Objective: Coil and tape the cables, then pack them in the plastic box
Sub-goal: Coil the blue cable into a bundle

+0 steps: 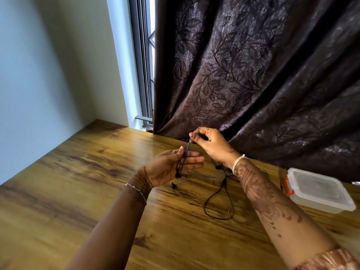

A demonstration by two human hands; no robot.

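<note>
- Head view, the room: a wooden table with strong dark grain fills the lower part. Its far edge meets a pale wall, a narrow window and a dark curtain with a leaf pattern.
- A clear plastic box with its lid on and an orange clasp stands at the table's right edge, well apart from both hands.
- A black cable lies in a loose loop on the wood between the box and the hands, under the right forearm.
- The blue cable is held above the table. Its taut stretch runs nearly upright, leaning slightly, from the right hand down into the left palm. Small dark ends dangle below the left hand.
- The left hand is palm-up, with the fingers stretched rightward and the thumb raised against the cable, whose loops lie across the palm.
- The right hand is higher and further off. It pinches the cable's upper end between thumb and forefinger, with the other fingers curled in.
</note>
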